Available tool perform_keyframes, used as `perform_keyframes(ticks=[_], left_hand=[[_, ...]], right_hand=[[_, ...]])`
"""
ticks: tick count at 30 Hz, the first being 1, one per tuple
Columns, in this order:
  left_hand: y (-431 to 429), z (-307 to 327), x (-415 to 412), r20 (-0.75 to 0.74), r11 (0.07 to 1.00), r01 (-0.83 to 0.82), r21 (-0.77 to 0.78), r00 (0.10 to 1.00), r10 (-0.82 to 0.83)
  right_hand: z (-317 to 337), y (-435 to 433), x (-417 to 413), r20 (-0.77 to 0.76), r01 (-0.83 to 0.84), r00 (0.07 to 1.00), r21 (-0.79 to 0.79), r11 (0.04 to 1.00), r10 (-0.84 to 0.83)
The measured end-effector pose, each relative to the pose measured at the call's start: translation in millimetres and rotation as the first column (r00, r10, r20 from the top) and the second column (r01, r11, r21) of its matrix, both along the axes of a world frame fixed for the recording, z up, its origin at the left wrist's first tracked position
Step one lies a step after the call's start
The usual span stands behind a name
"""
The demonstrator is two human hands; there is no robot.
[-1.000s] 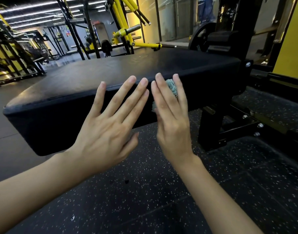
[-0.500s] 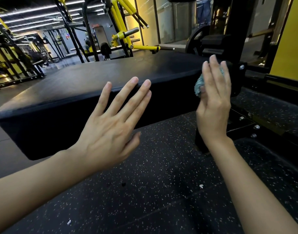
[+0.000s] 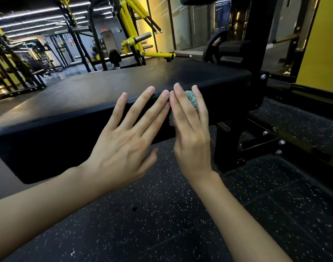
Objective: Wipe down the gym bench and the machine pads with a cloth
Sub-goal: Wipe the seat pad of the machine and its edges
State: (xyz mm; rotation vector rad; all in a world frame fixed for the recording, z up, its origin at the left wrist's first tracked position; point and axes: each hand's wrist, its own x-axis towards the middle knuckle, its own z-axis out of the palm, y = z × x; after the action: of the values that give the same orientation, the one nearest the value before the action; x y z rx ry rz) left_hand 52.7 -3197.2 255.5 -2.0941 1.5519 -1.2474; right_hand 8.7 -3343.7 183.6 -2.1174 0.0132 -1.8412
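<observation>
- Head view: the right hand [image 3: 192, 137] has slid back from the right end of the bench [image 3: 124, 86], by the black upright frame [image 3: 256, 53], to about mid-length of its near side face. This looks like a return stroke, so that face is still being wiped.
- Its straight fingers press the bunched teal cloth [image 3: 191, 99] flat against the upper edge of the side face.
- The left hand [image 3: 124, 148] lies open and spread on the same face, its fingertips touching the right hand's.
- The bench's long axis runs left to right, with its right end at the frame. The wadded cloth shows no clear axis.
</observation>
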Motion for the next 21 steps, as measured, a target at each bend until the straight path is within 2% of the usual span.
perform_keyframes(ticks=[3,9,12,14,21], left_hand=[[-2.5,0.3,0.0,0.007,1.0,0.005,0.009,1.0,-0.005],[-8.5,0.7,-0.7,0.008,1.0,0.0,0.025,1.0,0.0],[-11.1,0.3,-1.3,0.003,1.0,-0.004,0.028,1.0,0.004],[-12.5,0.1,-2.0,-0.004,0.999,-0.004,0.033,1.0,0.004],[-15.9,-0.1,-2.2,-0.004,0.999,0.009,0.037,1.0,-0.009]], right_hand=[[1.8,-23.2,-4.4,-0.021,0.072,0.997,-0.015,0.997,-0.072],[5.3,-71.4,-14.2,-0.01,0.166,0.986,0.159,0.973,-0.167],[3.5,-96.5,-14.7,0.029,0.172,0.981,0.306,0.936,-0.19],[3.0,-100.7,-13.1,0.044,0.155,0.982,0.349,0.924,-0.182],[1.8,-60.3,-7.4,0.088,0.076,0.99,0.307,0.949,-0.108]])
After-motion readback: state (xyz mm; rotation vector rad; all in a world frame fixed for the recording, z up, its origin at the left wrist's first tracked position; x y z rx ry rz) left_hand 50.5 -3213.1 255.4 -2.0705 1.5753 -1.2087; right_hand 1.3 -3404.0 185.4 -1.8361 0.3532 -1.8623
